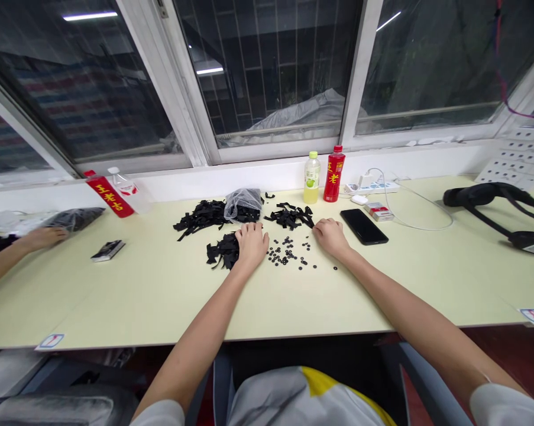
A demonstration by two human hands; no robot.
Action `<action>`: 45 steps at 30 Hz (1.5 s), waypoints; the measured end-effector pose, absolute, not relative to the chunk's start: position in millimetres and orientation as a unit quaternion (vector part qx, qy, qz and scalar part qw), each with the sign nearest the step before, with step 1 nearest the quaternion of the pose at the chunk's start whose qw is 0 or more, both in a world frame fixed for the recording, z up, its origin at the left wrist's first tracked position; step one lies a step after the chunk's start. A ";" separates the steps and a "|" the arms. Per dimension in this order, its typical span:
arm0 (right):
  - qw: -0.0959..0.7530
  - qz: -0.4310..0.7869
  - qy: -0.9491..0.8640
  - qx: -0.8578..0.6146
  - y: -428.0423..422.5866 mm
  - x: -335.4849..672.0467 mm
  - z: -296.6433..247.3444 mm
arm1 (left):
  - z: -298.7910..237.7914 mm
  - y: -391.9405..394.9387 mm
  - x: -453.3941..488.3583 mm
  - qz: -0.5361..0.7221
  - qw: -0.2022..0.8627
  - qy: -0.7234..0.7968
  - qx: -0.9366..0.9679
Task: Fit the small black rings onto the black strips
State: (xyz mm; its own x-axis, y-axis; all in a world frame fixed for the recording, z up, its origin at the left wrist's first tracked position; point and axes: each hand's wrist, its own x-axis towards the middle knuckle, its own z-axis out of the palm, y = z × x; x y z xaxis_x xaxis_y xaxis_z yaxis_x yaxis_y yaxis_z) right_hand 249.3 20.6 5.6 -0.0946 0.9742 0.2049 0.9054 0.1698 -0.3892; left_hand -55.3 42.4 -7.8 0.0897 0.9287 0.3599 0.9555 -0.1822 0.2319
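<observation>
My left hand [251,244] lies palm down with its fingers stretched out, at the right edge of a small heap of short black strips [225,251]. My right hand [331,236] is closed, its fingertips at the end of a black strip [310,221] that juts from another small pile of strips [288,216]. Many small black rings [285,255] are scattered on the table between my hands. Behind my left hand is a larger heap of black strips [204,215], partly under a clear plastic bag [243,205].
At the back stand a yellow-green drink bottle [311,180] and a red bottle [334,176]. Right of my hand are a black phone [364,226], a cigarette pack [379,212], a power strip [373,187] and a black headset [506,207]. Another person's hand [45,238] is at far left.
</observation>
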 end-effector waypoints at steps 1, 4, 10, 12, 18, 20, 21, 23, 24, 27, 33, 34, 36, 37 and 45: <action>0.220 0.081 -0.733 -0.639 21.7 250.3 6.3 | -8.0 42.5 -55.4 -0.218 0.031 -0.638 -0.738; 0.247 0.086 -0.721 -0.642 24.5 252.7 7.1 | -7.6 41.9 -54.8 -0.217 0.029 -0.639 -0.738; 0.257 0.069 -0.704 -0.659 25.9 255.5 2.2 | -4.2 38.6 -51.5 -0.211 0.024 -0.639 -0.740; 0.236 0.065 -0.713 -0.657 26.3 256.3 -0.8 | -2.7 37.5 -50.5 -0.213 0.018 -0.640 -0.738; 0.212 0.064 -0.706 -0.672 30.7 261.8 -3.7 | -2.1 36.7 -51.2 -0.243 -0.018 -0.623 -0.744; 0.209 0.060 -0.704 -0.677 31.6 262.7 -2.7 | -3.3 37.5 -52.2 -0.249 -0.023 -0.616 -0.747; 0.207 0.059 -0.702 -0.679 31.6 262.4 -2.2 | -4.0 37.9 -52.6 -0.247 -0.021 -0.617 -0.747; 0.207 0.056 -0.700 -0.681 31.0 260.3 -1.7 | -4.9 38.6 -53.1 -0.235 -0.013 -0.621 -0.747; 0.211 0.053 -0.701 -0.679 30.5 258.8 -1.7 | -5.1 38.8 -53.2 -0.229 -0.009 -0.623 -0.748; 0.218 0.049 -0.711 -0.666 29.6 255.2 -2.0 | -5.7 39.1 -53.1 -0.221 0.000 -0.620 -0.753; 0.233 0.068 -0.688 -0.684 34.0 259.2 -2.1 | -12.5 42.6 -55.1 -0.235 0.002 -0.613 -0.755; 0.241 0.069 -0.681 -0.688 34.8 260.2 -2.5 | -14.1 43.7 -56.0 -0.242 0.001 -0.609 -0.756; 0.270 0.073 -0.669 -0.689 36.0 261.3 -3.7 | -16.3 45.7 -58.0 -0.259 -0.002 -0.599 -0.758; 0.296 0.078 -0.661 -0.686 36.3 261.4 -4.3 | -16.6 46.3 -58.8 -0.270 -0.005 -0.593 -0.759; 0.587 0.279 -0.576 -0.495 31.6 247.9 2.0 | -5.9 36.5 -52.5 -0.391 -0.089 -0.454 -0.796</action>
